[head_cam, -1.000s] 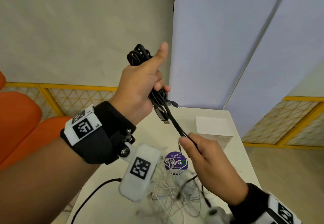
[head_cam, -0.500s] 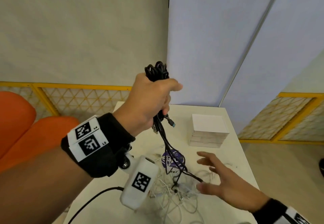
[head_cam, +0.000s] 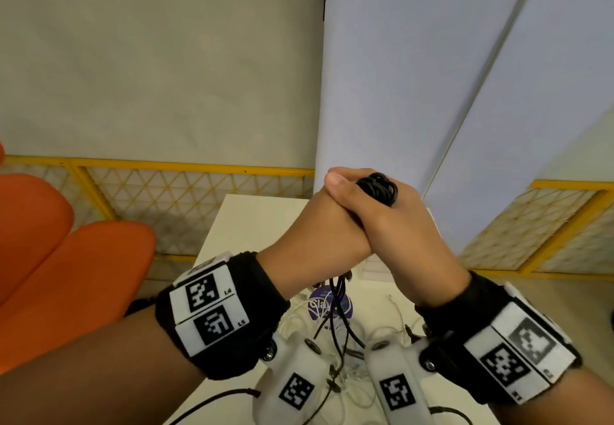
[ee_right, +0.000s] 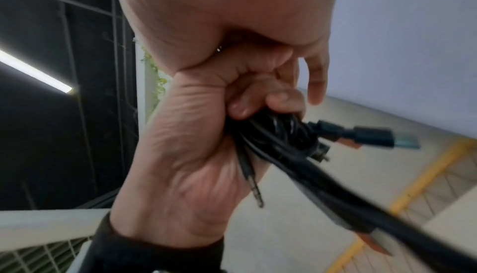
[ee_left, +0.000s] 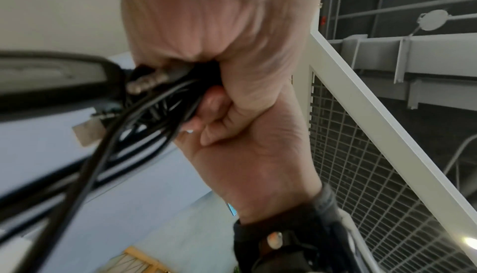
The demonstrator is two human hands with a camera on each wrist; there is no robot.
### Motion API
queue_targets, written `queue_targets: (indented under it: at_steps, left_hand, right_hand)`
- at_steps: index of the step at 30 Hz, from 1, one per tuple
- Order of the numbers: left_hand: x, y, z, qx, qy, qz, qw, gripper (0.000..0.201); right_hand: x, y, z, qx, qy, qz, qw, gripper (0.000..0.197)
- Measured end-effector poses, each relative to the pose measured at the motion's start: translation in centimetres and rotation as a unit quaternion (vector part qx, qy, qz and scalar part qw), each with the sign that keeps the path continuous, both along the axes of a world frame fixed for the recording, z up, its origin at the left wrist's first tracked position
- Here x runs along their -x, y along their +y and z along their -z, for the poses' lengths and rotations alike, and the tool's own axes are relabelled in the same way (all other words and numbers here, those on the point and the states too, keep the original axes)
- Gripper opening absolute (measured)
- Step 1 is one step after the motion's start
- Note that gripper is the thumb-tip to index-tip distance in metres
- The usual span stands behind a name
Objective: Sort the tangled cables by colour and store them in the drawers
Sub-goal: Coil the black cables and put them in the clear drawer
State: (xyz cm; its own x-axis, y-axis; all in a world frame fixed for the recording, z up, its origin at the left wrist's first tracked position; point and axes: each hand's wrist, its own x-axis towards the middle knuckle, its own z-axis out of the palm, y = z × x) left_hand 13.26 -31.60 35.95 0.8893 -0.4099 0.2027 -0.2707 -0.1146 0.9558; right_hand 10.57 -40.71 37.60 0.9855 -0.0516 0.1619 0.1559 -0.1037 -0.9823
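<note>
Both hands, left and right, are clenched together around black cables above the table.

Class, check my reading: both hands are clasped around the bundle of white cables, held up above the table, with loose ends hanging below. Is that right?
Not quite: the bundle both hands hold is black cables, not white. The head view shows the left hand and right hand clasped round it above the table; the white cables lie below on it.
</note>
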Motion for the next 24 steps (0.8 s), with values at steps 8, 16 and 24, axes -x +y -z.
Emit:
queue_targets:
  at_steps: [8, 16, 24]
  left_hand:
    - [0.6, 1.2, -1.2, 0.002, -0.012, 0.053, 0.999, 0.036]
    - [0.9, 0.8, -0.4, -0.003, 0.061, 0.044, 0.997, 0.013]
    - [1.5, 0.0, -0.3, -0.138, 0.001, 0.065, 0.988, 0.031]
  right_hand:
    - [-0.6, 0.5, -0.4, 0.042, -0.05, 0.051, 0.997, 0.028]
    - [0.1, 0.2, -0.7, 0.058, -0.075, 0.022, 0.995, 0.028]
    - [0.6, 0.3, -2.1, -0.077, -0.059, 0.008, 0.995, 0.04]
